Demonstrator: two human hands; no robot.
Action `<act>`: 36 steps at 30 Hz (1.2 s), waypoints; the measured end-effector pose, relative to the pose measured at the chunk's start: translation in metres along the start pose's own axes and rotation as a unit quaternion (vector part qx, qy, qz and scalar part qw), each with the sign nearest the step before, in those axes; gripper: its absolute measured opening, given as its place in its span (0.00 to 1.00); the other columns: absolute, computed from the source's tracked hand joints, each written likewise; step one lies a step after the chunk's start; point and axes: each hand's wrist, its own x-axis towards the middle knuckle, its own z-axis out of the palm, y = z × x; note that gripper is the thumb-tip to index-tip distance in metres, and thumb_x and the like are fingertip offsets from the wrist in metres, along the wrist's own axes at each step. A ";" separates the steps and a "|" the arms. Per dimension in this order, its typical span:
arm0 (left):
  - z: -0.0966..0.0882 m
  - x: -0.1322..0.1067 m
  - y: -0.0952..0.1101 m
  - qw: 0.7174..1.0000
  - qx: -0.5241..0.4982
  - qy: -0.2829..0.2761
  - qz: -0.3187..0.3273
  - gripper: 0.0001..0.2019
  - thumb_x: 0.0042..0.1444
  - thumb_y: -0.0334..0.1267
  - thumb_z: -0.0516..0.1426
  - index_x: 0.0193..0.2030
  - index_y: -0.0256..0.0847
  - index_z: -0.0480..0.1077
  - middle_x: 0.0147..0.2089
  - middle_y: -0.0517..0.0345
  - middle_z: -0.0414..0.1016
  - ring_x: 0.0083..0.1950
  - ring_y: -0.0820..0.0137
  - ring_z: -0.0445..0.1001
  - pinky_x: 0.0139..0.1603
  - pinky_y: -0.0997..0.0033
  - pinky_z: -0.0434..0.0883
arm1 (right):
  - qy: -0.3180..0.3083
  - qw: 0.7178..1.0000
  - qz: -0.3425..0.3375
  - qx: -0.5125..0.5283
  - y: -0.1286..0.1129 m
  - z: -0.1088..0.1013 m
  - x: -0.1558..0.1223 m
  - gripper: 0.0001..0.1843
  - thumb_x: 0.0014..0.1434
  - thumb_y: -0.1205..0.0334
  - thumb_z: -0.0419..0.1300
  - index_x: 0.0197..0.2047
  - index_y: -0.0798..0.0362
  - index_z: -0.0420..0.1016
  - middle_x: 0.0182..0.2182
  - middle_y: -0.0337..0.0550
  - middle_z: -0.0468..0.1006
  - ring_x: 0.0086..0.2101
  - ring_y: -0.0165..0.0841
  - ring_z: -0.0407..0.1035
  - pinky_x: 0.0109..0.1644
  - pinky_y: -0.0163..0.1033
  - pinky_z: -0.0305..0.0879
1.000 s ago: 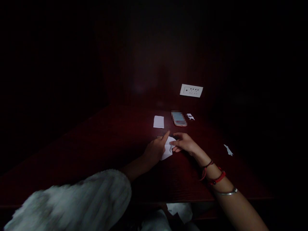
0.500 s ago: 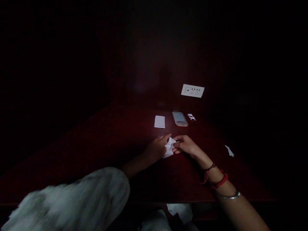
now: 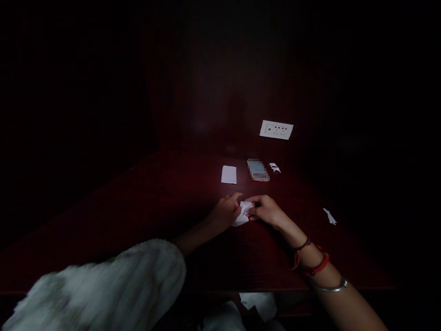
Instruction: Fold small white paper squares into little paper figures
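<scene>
A small piece of folded white paper lies on the dark red wooden table. My left hand pinches its left side with curled fingers. My right hand grips its right side, fingers closed over the upper edge. Both hands meet over the paper, and most of it is hidden between them. My left arm wears a fluffy white sleeve. Red cord bracelets and a silver bangle ring my right wrist.
Beyond my hands lie a flat white paper square, a phone and a small folded paper shape. Another paper scrap sits at the right. A white socket plate is on the back wall. The room is very dark.
My left forefinger, stretched out a second ago, has curled down onto the paper. My right hand has closed in, and the paper looks smaller and more gathered between the hands.
</scene>
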 end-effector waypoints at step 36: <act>0.001 0.001 -0.001 1.000 -0.012 0.001 0.003 0.10 0.41 0.24 0.46 0.31 0.39 0.58 0.24 0.63 0.62 0.26 0.75 0.63 0.27 0.76 0.59 | -0.045 0.978 -0.104 -0.177 -0.010 -0.007 -0.011 0.14 0.42 0.66 0.53 0.35 0.52 0.72 0.19 0.34 0.69 0.21 0.23 0.60 0.24 0.28 0.53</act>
